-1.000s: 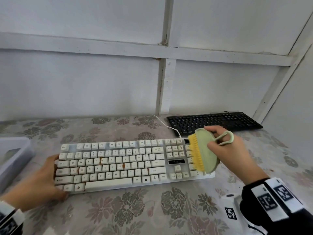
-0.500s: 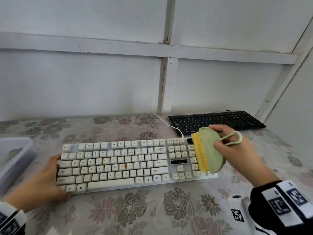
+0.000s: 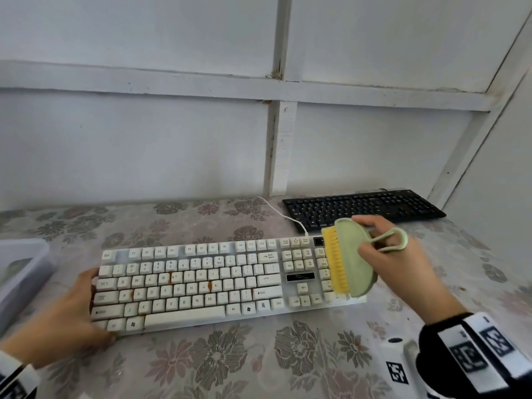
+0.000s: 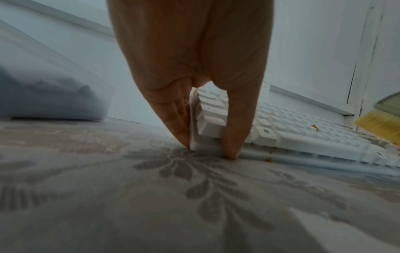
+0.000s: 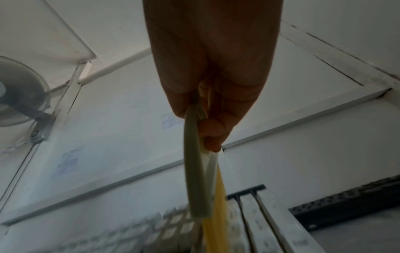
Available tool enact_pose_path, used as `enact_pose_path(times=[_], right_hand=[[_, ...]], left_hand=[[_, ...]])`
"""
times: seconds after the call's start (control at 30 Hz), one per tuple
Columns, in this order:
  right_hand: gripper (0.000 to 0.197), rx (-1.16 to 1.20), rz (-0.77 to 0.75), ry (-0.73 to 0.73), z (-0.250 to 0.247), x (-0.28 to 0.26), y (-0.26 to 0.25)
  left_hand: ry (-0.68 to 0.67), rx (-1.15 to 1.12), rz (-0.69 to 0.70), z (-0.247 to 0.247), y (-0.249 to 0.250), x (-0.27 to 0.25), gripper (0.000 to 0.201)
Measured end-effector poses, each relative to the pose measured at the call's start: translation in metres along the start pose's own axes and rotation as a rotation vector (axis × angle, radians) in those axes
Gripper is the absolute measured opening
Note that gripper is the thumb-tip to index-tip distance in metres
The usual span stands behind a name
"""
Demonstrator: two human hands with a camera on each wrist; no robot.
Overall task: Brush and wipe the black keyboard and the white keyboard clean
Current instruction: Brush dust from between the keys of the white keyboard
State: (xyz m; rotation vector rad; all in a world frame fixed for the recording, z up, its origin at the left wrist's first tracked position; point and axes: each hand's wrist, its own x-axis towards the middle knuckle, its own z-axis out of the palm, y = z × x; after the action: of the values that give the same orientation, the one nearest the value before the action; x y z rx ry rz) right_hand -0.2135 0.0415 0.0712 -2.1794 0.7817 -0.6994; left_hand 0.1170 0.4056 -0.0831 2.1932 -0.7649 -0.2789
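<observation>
bristles of a green brush point(image 3: 352, 256) pointed left over the number pad at the right end of the white keyboard point(image 3: 201, 279), which lay across a flowered tablecloth point(image 3: 230, 364). the right hand point(image 3: 394, 266) gripped the brush, fingers curled round its pale green back and a loop handle standing out over the knuckles; in the right wrist view the brush point(image 5: 198, 179) ran down from the curled fingers point(image 5: 213, 130) edge-on, its yellow bristles blurred, so whether they touched the keys was hard to tell. the left hand point(image 3: 66, 315) held the keyboard's left end. from the left wrist view the thumb and fingers point(image 4: 179, 118) pinched the near corner of the white keyboard point(image 4: 292, 137), tips down on the cloth. orange-brown stains marked several keys. the black keyboard point(image 3: 362, 207) sat behind and to the right, near the white wall point(image 3: 144, 139), apart from both hands. a white cable point(image 3: 283, 216) ran from the white keyboard's back edge toward the wall. a translucent plastic box point(image 3: 20, 272) stood at the left edge of the table.
</observation>
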Motion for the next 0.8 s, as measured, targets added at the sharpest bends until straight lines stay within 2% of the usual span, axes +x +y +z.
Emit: enact_pose_path(times=[0.07,0.13,0.27,0.43,0.53,0.6,0.7,0.73,0.8], right_hand=[[0.036,-0.036,0.033,-0.038,0.008,-0.007,0.005],[0.035,-0.076,0.044,-0.085,0.011,-0.019,0.01],[0.03,-0.072,0.077,-0.122,0.002,-0.022,0.008],[0.035,0.019,-0.041,0.029,-0.001,0.0,-0.01],[0.039,0.0,-0.064,-0.01,0.014,0.008,-0.014],[0.039,-0.037,-0.044,-0.04,0.023,0.006,-0.011],[0.035,-0.068,0.003,-0.093,0.03,-0.005,-0.002],[0.034,-0.098,0.009,-0.127,0.03,-0.009,0.001],[0.031,-0.147,0.028,-0.204,0.028,-0.014,0.002]], left_hand=[[-0.121,0.008,0.023,-0.004,-0.02,0.012,0.116],[-0.168,-0.022,0.039,-0.007,-0.034,0.019,0.12],[-0.157,-0.034,0.036,-0.004,-0.032,0.019,0.119],[-0.15,-0.002,0.021,-0.004,-0.031,0.019,0.116],[-0.159,-0.02,0.014,-0.005,-0.038,0.02,0.116],[-0.16,-0.039,0.016,-0.004,-0.026,0.014,0.114],[-0.03,0.028,0.019,-0.002,0.008,-0.001,0.099],[0.023,0.054,0.009,-0.003,0.016,-0.006,0.1],[0.044,0.065,0.01,-0.003,0.025,-0.011,0.102]])
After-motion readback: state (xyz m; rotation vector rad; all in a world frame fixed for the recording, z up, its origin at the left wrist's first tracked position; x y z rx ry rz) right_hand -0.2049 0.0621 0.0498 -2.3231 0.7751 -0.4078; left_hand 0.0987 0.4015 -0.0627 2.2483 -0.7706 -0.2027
